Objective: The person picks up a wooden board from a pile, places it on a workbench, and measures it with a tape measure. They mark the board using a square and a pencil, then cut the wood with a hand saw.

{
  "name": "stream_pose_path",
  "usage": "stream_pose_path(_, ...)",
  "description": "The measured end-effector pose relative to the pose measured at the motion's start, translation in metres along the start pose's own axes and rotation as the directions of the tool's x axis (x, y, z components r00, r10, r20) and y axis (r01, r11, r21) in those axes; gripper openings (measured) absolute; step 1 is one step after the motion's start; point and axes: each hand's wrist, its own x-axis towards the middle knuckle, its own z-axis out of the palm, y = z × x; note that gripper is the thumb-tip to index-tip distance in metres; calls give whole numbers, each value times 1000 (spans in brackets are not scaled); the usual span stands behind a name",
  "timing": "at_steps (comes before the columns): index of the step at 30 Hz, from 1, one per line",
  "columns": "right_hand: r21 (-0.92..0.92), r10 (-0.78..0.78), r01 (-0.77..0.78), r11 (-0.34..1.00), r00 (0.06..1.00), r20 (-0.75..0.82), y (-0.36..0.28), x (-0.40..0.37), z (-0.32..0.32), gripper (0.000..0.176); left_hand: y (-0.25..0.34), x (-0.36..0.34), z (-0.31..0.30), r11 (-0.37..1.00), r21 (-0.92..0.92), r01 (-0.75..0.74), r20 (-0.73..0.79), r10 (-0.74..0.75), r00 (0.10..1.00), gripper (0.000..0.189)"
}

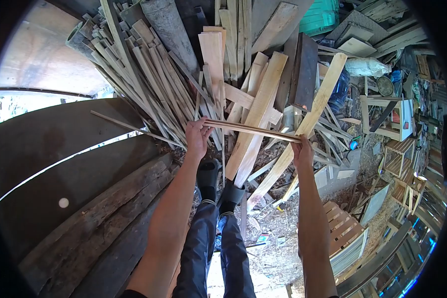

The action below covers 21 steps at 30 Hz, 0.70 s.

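Observation:
A thin wooden strip (253, 130) stretches between my two hands, sloping slightly down to the right. My left hand (198, 138) has its fingers closed round the strip's left end. At the other end, my right hand (303, 151) grips it with fingers and thumb. Beneath the strip lean wide pale planks (259, 109), and a long narrow board (323, 99) slants behind my right hand. Left of my left hand stands a thick bundle of thin wooden sticks (159, 74). My feet, in dark footwear, are by the planks' lower ends.
Heavy weathered beams (104, 218) lie at the left beside a dark curved panel (49, 149). Scrap wood and chips litter the ground. To the right are a slatted wooden piece (340, 228) and wooden frames (400, 154). A green plastic crate (319, 17) stands at the back.

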Motion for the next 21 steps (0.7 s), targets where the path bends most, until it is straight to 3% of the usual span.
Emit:
stream_pose_path(4,98,-33,24,995,996,85,3,-3,-7,28,-6,2,-3,991,61,-121,66,117,991,19)
stream_pose_path(9,246,-52,24,969,993,109,8,-8,-6,29,-4,-4,9,995,12,-103,42,102,994,28)
stream_pose_path(11,377,56,-83,922,995,83,0,-21,4,37,-6,-1,5,995,6,-97,23,97,995,34)
stream_pose_path(13,315,21,-62,947,991,133,9,-20,0,41,-8,5,-7,997,42,-68,120,62,991,45)
stream_pose_path(15,252,-13,-35,967,983,185,11,-24,0,44,-12,6,-11,993,75,-92,79,86,993,41)
stream_pose_path(17,38,-12,6,999,985,174,9,-32,3,44,-10,3,-11,988,109,-112,36,109,993,37)
stream_pose_path(19,69,17,-27,997,991,131,9,-33,4,43,-5,4,-14,986,166,-26,15,24,1000,35)
stream_pose_path(21,102,47,-56,993,995,92,12,-33,3,43,-4,2,-18,979,202,-32,34,25,999,34)
